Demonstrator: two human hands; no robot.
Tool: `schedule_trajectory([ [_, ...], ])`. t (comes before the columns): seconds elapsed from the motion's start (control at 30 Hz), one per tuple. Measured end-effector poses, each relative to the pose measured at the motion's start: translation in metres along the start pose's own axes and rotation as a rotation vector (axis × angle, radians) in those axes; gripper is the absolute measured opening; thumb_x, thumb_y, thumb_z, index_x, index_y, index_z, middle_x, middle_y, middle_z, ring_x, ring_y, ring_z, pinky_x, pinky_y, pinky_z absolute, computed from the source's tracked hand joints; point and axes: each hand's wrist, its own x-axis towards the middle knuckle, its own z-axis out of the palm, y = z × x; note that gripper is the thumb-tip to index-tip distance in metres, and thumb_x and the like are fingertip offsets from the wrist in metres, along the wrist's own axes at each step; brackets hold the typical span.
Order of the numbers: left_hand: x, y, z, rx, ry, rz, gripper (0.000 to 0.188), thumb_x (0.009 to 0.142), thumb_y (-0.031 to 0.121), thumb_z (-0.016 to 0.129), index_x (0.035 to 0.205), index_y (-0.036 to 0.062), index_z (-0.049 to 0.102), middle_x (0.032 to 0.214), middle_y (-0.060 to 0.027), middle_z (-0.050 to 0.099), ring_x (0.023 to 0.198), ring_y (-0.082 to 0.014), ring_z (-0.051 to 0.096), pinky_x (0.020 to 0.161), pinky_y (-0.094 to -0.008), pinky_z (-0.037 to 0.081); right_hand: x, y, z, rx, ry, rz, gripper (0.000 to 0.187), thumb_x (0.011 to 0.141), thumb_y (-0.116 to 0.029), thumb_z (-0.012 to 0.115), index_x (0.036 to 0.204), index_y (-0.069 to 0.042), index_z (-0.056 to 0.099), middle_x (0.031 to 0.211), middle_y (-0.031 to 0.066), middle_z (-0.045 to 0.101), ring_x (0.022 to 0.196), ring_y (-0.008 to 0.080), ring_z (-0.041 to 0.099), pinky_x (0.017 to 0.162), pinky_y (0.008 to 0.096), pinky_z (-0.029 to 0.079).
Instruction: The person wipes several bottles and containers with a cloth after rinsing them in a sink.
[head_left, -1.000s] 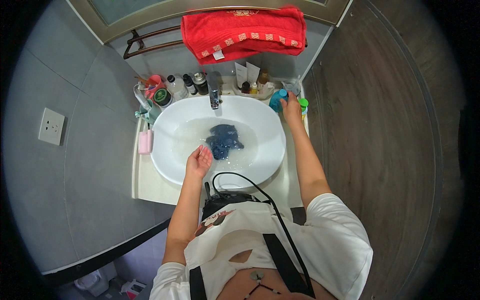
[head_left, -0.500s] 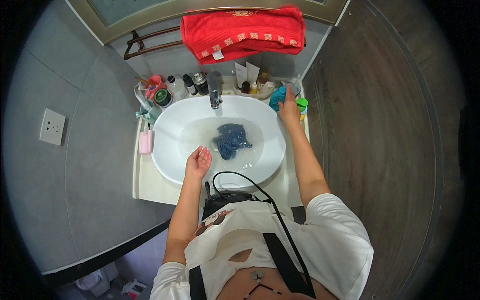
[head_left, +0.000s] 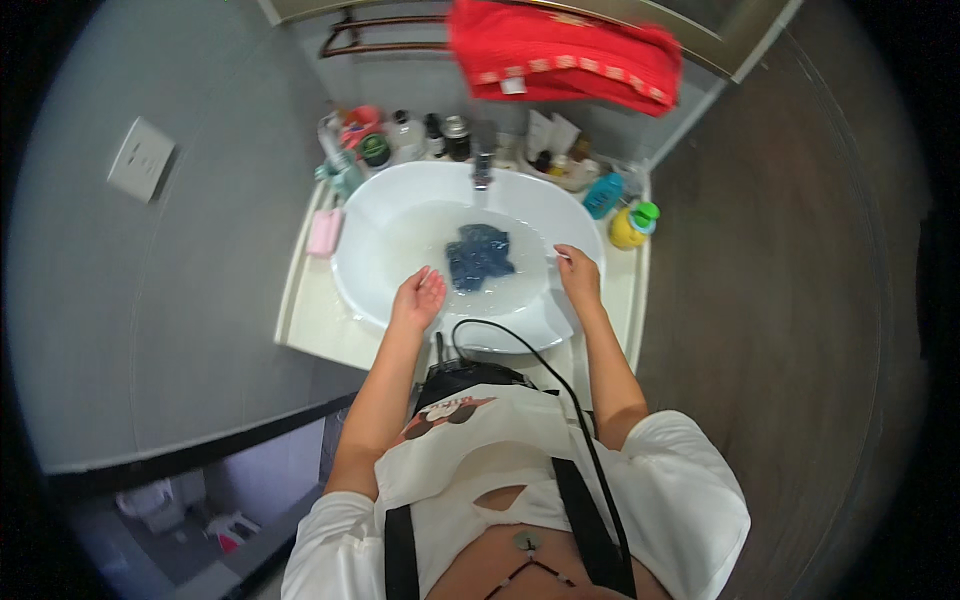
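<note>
Your left hand (head_left: pixel 418 298), palm open and empty, hangs over the basin (head_left: pixel 370 215) nearest the dark blue cloth (head_left: pixel 480 255), which lies bunched in the water just right and ahead of it, while your right hand (head_left: pixel 578 276), loosely open, rests at the far rim.

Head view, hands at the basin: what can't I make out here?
- Blue cloth: lies under water in the white basin; its kind and folds are blurred.
- Right hand: whether its fingers pinch anything is too small to tell.
- Left hand: wet or dry unclear.
- Bottles behind the tap: too small, contents unreadable.
- Red towel: top cut off by the frame edge.
</note>
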Motion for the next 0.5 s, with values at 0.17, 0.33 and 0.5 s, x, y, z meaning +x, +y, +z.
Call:
schedule_trajectory([
  [0.17, -0.012, 0.009, -0.022, 0.163, 0.055, 0.161, 0.017, 0.084, 0.015, 0.054, 0.098, 0.0056, 0.056, 0.087, -0.0084, 0.059, 0.077, -0.0207, 0.058, 0.071, -0.0322, 0.049, -0.004, -0.028, 0.024, 0.115, -0.183, 0.017, 0.018, 0.081, -0.012, 0.057, 0.098, -0.010, 0.063, 0.089, 0.0108, 0.064, 0.078, 0.0235, 0.063, 0.069, 0.0316, 0.048],
  [0.33, -0.028, 0.021, -0.043, 0.276, 0.104, 0.320, 0.020, 0.084, 0.015, 0.053, 0.102, 0.0059, 0.053, 0.089, -0.0057, 0.057, 0.076, -0.0167, 0.056, 0.067, -0.0285, 0.048, 0.001, -0.055, 0.058, 0.258, -0.375, 0.002, 0.019, 0.082, -0.011, 0.055, 0.099, -0.007, 0.062, 0.084, 0.0102, 0.064, 0.073, 0.0163, 0.062, 0.067, 0.0267, 0.048],
  [0.5, -0.034, 0.044, -0.060, 0.310, 0.151, 0.422, 0.022, 0.084, 0.014, 0.053, 0.104, 0.0057, 0.051, 0.088, -0.0051, 0.056, 0.075, -0.0148, 0.055, 0.065, -0.0259, 0.048, -0.004, -0.073, 0.080, 0.430, -0.509, 0.088, 0.020, 0.084, -0.011, 0.053, 0.101, -0.002, 0.060, 0.085, 0.0073, 0.064, 0.072, 0.0129, 0.061, 0.062, 0.0243, 0.047],
])
